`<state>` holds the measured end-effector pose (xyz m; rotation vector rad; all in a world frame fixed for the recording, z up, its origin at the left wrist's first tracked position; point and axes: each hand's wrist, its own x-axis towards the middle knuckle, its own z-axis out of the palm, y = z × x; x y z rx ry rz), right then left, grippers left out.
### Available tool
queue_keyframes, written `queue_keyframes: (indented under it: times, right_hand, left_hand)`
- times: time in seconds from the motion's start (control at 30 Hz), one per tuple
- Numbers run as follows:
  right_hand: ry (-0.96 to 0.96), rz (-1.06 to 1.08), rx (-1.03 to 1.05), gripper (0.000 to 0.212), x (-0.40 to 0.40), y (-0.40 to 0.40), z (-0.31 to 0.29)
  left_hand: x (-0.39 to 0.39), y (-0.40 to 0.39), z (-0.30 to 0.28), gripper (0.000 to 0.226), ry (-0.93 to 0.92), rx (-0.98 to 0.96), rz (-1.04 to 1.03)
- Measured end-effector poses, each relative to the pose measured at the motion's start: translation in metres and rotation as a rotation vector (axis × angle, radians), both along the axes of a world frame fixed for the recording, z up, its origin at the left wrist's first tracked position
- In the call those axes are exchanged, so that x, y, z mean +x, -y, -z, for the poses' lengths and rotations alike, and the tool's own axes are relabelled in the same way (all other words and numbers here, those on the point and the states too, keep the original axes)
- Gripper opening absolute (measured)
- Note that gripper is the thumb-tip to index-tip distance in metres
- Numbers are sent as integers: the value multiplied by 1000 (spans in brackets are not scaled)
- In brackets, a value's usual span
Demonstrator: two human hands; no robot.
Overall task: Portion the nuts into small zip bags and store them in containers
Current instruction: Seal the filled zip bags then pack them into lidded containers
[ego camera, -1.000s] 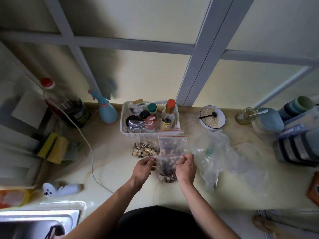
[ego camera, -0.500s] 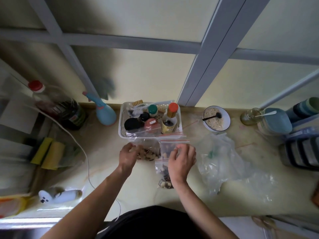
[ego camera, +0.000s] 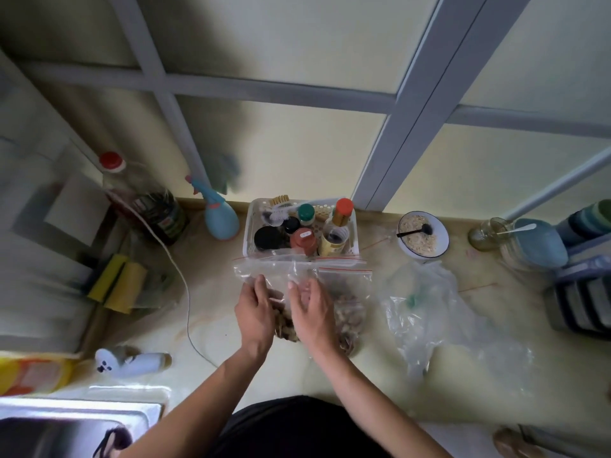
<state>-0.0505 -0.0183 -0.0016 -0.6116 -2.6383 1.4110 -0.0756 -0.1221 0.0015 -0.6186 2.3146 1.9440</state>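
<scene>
The clear plastic zip bags with red seal strips (ego camera: 299, 276) lie on the pale yellow counter (ego camera: 211, 312), near its middle, directly in front of the white perforated plastic basket (ego camera: 248, 226). At least two bags overlap; the right bag (ego camera: 347, 292) shows its red strip toward the far side. In-shell nuts (ego camera: 350, 317) fill the near portions of the bags.

The left hand (ego camera: 254, 309) rests on the left bag with fingers extended toward the seal. The right hand (ego camera: 312, 310) lies just beside it, fingers spread and relaxed over the film. Neither hand shows a closed pinch.

Handling judgement: the film is thin, soft and slippery; it gives no support of its own. The nut load is loose and will shift toward the lowest point. Take hold at the seal strip, at both corners, and keep the opening upward. Shells may puncture the film if squeezed.

To the right lies a crumpled clear plastic bag (ego camera: 426, 302). Far right of the basket stands a white bowl of oat-like grain with a black spoon (ego camera: 423, 238). A blue spray bottle (ego camera: 220, 218) stands left of the basket. Yellow sponges (ego camera: 117, 284) lie at the far left.
</scene>
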Motion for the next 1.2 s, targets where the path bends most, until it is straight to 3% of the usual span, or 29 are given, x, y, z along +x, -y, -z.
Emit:
queue_keyframes:
  times: [0.1,0.27,0.43,0.53,0.6,0.73,0.87,1.1,1.2]
  right_hand:
    - [75,-12,-25,37,2,12,-13]
    - [-22,102,159,38,18,9,-21]
    - [-47,159,294,63,35,7,-18]
    - [-54,140,283,58,41,1,-15]
    - [-57,117,251,45,49,-1,-14]
    - [50,107,120,30,61,-2,-11]
    - [213,149,-111,34,65,-2,-18]
    - [215,307,-325,79,72,-12,-17]
    - [175,384,-225,60,77,-17,-10]
  left_hand:
    - [11,-10,-11,32,-54,-56,27]
    - [27,-17,-25,32,-121,-184,36]
    - [46,-21,-23,39,-190,-355,119]
    - [51,-21,-21,44,-225,-433,176]
    - [53,-21,-21,41,-162,-349,167]
    - [56,-18,-26,47,78,2,216]
    - [72,-21,-22,51,141,65,421]
    - [89,-32,-22,47,147,104,567]
    - [93,-37,-25,37,125,99,612]
